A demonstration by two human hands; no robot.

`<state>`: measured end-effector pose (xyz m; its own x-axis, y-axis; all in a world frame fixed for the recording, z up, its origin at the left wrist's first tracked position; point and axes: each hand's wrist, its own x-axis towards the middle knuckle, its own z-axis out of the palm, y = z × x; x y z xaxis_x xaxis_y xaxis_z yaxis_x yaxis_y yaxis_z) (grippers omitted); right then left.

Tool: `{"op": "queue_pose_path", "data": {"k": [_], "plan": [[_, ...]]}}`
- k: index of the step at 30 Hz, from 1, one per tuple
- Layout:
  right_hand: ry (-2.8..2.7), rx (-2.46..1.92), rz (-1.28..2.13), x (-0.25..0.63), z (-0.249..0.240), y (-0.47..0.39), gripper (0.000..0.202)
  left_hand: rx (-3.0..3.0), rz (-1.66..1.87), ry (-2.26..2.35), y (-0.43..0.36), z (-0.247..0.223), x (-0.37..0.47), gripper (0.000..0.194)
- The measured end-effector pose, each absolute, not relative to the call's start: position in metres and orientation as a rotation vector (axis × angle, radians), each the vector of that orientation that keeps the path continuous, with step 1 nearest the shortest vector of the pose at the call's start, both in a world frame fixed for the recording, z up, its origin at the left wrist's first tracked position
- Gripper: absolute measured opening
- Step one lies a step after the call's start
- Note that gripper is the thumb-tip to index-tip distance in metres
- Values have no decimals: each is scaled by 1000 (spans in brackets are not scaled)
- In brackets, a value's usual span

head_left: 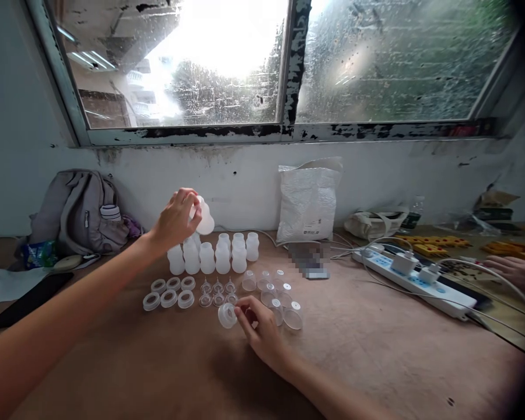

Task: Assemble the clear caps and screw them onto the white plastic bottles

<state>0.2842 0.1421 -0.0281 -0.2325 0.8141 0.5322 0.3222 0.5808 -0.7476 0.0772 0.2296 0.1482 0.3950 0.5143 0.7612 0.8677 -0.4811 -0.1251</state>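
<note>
My left hand point(179, 211) is raised with its fingers closed around a small white translucent bottle point(207, 220), which is tilted. Below it, several matching waisted bottles point(223, 258) stand upright in rows. Low over the table, my right hand point(265, 329) pinches a translucent screw ring point(226, 315), apparently with a clear teat in it. Several loose rings point(168, 299) lie to the left in two rows. Clear teats point(217, 289) sit in the middle, just behind the held ring. Clear domed caps point(293, 318) are to the right, some partly hidden by my right hand.
A white padded mailer point(308, 201) leans on the wall, with a partly blurred phone point(317, 272) before it. At right lie a power strip point(420, 286), cables and yellow parts point(433, 242), near another person's hand point(514, 271). A grey backpack point(76, 210) stands left.
</note>
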Motion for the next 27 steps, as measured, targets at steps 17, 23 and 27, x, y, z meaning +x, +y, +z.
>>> {"op": "queue_pose_path", "data": {"k": [17,23,27], "plan": [[-1441,-882,596,291,-28,149,14,-2888,-1774,-1422,137,-19,122,49],[-1461,-845,579,290,-19,138,15,-3285,-1449,-1721,136,-37,129,56],[-1461,-841,631,289,-16,137,13,-3312,-1582,-1644,133,-29,127,38]]}}
